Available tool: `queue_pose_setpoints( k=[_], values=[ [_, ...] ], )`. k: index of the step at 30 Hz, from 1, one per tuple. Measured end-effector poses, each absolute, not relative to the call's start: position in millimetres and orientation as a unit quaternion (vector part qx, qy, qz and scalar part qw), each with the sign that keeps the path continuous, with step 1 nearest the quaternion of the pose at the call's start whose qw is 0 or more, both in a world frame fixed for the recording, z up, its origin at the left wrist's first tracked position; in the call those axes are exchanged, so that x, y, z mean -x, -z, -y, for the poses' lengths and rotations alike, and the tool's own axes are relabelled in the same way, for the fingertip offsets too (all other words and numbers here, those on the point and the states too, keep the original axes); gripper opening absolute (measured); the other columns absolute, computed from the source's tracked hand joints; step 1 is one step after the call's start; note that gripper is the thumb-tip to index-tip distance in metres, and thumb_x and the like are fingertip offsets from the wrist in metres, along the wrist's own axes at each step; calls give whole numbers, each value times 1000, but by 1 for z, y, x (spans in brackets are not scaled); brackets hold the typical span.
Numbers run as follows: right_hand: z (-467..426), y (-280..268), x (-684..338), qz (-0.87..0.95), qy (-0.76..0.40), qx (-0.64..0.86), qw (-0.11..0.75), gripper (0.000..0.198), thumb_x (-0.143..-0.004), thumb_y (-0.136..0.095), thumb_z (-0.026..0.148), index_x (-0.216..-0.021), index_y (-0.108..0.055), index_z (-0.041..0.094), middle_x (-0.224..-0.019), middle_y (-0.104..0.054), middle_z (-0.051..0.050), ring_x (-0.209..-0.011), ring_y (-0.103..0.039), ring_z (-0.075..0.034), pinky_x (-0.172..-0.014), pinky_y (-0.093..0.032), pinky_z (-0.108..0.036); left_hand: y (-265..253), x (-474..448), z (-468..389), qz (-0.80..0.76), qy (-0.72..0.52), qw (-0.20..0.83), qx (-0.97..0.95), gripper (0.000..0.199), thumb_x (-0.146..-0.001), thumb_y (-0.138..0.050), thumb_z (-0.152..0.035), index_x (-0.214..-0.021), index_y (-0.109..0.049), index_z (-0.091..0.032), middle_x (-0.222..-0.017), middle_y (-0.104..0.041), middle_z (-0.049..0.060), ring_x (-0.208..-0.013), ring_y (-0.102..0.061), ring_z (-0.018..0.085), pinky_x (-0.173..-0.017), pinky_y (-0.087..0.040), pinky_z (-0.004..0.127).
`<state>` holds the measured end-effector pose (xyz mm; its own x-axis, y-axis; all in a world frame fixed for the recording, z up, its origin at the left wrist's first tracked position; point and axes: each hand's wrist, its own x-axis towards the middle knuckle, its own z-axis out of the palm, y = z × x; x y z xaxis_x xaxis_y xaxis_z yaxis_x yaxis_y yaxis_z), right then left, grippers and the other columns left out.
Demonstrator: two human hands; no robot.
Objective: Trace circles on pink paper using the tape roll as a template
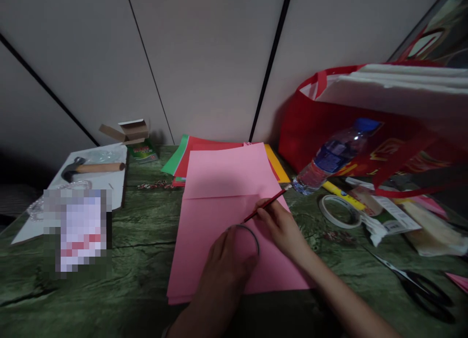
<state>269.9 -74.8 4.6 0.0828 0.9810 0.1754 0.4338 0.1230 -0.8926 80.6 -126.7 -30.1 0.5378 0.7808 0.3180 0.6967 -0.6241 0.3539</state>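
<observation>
Pink paper [197, 240], creased across the middle, lies on the table in front of me. My left hand [223, 270] holds a round, dark-rimmed thing [257, 240] flat against the paper's lower half; the fingers cover much of it, and I cannot make out its kind. A dark red pencil [268, 201] is pinched in my right hand [280, 226]. Its point is down at the upper edge of the round thing, and its other end slants up toward the water bottle [329, 158].
Coloured sheets [219, 146] lie behind the pink paper. At left are a hammer [98, 167] on a white board [119, 182] and an opened small box [142, 150]. To the right are a tape roll [340, 212], scissors [413, 284] and a red bag [300, 128].
</observation>
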Motion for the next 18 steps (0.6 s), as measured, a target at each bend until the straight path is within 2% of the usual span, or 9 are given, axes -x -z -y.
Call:
queue_pose_setpoints(
  k=[7,9,12,18],
  values=[
    [95,-10,-282,619,-279,600,424,18,-89,-48,34,-86,-58,19,-82,-67,-7,-73,-65,-20,-63,-50,-28,14,-80,122,-388,-190,101,-896,41,-79,-68,-16,-115,-63,-34,-153,-21,7,-129,-36,35,-97,-44,52],
    [99,-15,-283,632,-275,592,418,16,-87,-51,32,-82,-60,19,-80,-67,-6,-72,-64,-19,-64,-50,-28,10,-79,121,-383,-171,109,-901,42,-79,-69,-19,-117,-62,-34,-152,-22,9,-128,-37,37,-95,-44,52],
    [105,-24,-283,655,-262,580,408,13,-83,-54,27,-76,-62,20,-73,-66,-4,-69,-63,-18,-65,-50,-28,4,-77,119,-373,-154,103,-909,39,-85,-62,-22,-123,-58,-34,-150,-28,10,-127,-38,35,-94,-45,51],
    [120,-30,-290,674,-274,597,337,12,-79,-54,23,-70,-60,19,-62,-61,0,-56,-56,-15,-54,-42,-26,-4,-77,119,-376,-133,111,-910,40,-87,-58,-19,-124,-57,-33,-150,-30,10,-128,-38,33,-97,-43,47]
  ],
)
